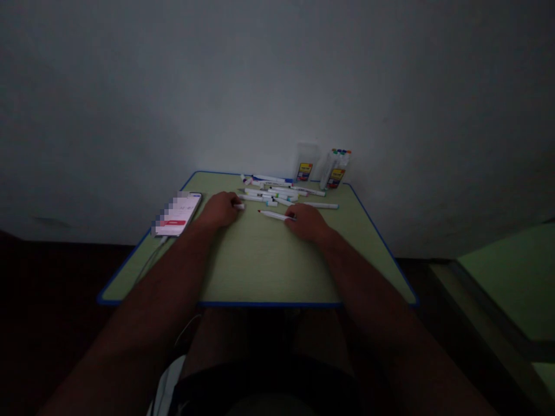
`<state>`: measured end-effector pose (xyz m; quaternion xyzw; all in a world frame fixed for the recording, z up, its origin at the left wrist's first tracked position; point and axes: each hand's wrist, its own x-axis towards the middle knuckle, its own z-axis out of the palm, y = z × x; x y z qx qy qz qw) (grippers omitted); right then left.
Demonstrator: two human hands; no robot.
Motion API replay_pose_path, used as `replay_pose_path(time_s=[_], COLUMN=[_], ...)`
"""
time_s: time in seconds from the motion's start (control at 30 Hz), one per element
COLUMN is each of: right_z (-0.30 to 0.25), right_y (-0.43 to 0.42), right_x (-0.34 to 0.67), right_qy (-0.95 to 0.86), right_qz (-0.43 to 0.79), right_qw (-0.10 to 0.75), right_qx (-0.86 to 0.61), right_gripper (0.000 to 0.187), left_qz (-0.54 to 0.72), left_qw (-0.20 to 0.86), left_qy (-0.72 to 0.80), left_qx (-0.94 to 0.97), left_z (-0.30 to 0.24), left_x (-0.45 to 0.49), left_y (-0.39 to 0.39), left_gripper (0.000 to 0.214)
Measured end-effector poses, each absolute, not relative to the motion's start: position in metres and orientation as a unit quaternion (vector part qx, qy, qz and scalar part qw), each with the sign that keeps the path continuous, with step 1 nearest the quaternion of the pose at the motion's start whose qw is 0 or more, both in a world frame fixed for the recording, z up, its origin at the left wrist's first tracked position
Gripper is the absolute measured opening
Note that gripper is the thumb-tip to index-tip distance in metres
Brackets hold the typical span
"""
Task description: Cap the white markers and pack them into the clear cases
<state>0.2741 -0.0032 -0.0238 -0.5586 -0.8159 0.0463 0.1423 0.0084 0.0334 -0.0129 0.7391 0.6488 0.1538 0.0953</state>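
Note:
My right hand [306,221] pinches a white marker pen [274,215] whose uncapped reddish tip points left. Opposite it, my left hand [221,209] is closed on a small white marker cap [239,206], partly hidden by the fingers. A gap of bare tabletop separates the pen tip from the cap. Just beyond both hands lies a loose pile of white markers [277,192] with coloured ends, some crossing each other. One long marker [321,205] lies behind my right hand.
The small table [260,266] has a blue rim and stands against a grey wall [243,86]. At its back right are a clear plastic case [307,162] and another case holding several markers [336,169]. A phone [180,214] with a white cable [150,259] lies at the left.

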Motion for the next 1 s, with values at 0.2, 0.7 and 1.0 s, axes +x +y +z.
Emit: replay_pose_path(time_s=[0.2,0.7,1.0], right_z=[-0.022,-0.025,-0.026], right_y=[-0.002,0.000,0.005], right_x=[0.279,0.281,0.282], right_qy=[-0.758,-0.730,-0.703], right_qz=[0.079,0.096,0.156], right_qw=[0.228,0.273,0.323], right_qx=[-0.606,-0.619,-0.614], right_gripper=[0.014,0.011,0.016], left_qz=[0.254,0.337,0.349], left_qw=[0.136,0.173,0.179], left_qy=[0.620,0.556,0.528], left_qx=[0.730,0.740,0.753], left_z=[-0.012,-0.015,-0.020], left_x=[0.015,0.033,0.034], left_y=[0.029,0.022,0.021], left_gripper=[0.019,0.015,0.020])
